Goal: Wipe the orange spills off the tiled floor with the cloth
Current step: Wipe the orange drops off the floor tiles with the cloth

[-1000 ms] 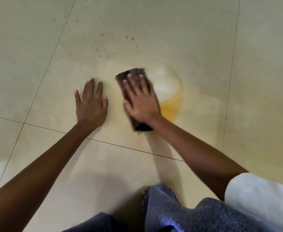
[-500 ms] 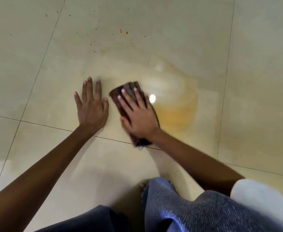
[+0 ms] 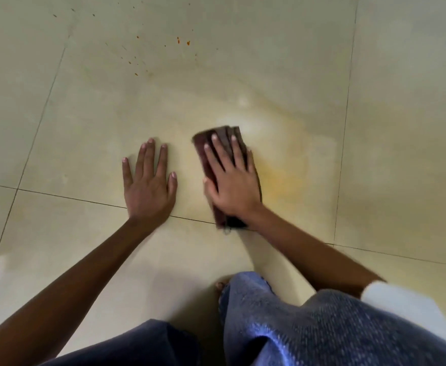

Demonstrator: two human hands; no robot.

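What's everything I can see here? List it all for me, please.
Tiled floor: one, cream with dark grout lines, fills the view.
Cloth: one, dark brown, folded under the right hand.
Orange smear: one, pale orange, just right of the cloth.
Orange specks: several, orange, far tile.
Trousers: one pair, blue, bottom edge.
Sleeve: one, white, bottom right.
Left hand: one, flat on bare floor.
Right hand: one, pressing flat on cloth.

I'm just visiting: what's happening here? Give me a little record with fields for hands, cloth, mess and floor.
floor: pale tiles, thin dark joints
left hand: flat on floor, fingers spread, empty
right hand: pressing flat on cloth
cloth: dark brown, folded
smear: orange-yellow, just right of cloth
specks: small orange drops farther away
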